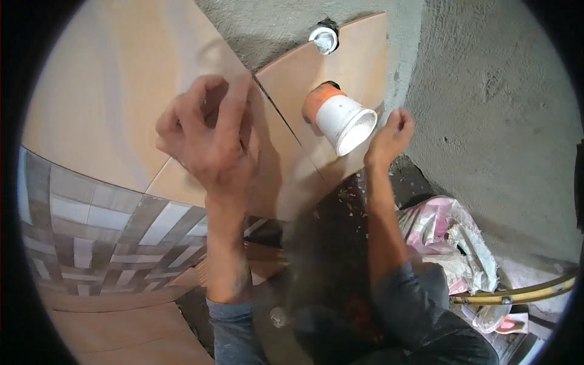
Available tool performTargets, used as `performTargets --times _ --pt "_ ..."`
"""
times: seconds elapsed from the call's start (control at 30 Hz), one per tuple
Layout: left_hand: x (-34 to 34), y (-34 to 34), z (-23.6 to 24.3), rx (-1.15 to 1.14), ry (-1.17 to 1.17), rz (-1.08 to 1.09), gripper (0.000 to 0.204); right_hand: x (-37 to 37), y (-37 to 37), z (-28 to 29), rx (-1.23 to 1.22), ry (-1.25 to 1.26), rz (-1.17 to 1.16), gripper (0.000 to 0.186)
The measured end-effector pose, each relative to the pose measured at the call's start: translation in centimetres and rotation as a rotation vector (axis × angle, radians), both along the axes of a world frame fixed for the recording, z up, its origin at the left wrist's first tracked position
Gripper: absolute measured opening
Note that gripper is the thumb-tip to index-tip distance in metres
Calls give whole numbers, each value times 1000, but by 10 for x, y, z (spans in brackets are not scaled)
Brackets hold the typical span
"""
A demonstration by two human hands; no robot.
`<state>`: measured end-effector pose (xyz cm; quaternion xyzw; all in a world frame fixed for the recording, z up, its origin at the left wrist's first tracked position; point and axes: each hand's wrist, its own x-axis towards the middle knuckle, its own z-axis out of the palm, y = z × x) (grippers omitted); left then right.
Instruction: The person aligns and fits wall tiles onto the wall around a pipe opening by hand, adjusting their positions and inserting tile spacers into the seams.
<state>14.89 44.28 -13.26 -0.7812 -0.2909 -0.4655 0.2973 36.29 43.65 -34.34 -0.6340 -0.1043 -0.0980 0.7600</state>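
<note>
1. Beige tiles [121, 91] are overlapped by the left grip [210, 131], its fingers curled apart; contact cannot be told.
2. A white-and-orange pipe [337, 118] is seen just left of the right grip [390, 139], fingers bent together; anything pinched cannot be told.

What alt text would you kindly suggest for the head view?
A person's curled left hand is in front of beige tiles, while the right hand is beside a white-and-orange pipe projecting through them. A grey wall is at right, above a pink-and-white sack.
</note>
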Motion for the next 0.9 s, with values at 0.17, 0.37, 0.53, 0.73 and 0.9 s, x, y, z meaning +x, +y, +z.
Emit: performTargets --times 0.17,0.37,0.53,0.73,0.9 --pt "-5 3 8 -12 96 26 44 40 10 63 178 -130 230 33" --pt "-5 10 5 33 135 -7 45 47 5 103 219 -147 549 38" --pt "-8 6 13 7 91 -60 41 47 1 98 218 -235 595 43" --pt "-7 -8 9 -100 -16 79 41 44 4 98 238 -216 559 42" --pt "10 -15 -5 -111 -82 230 74 43 6 100 273 -164 560 41"
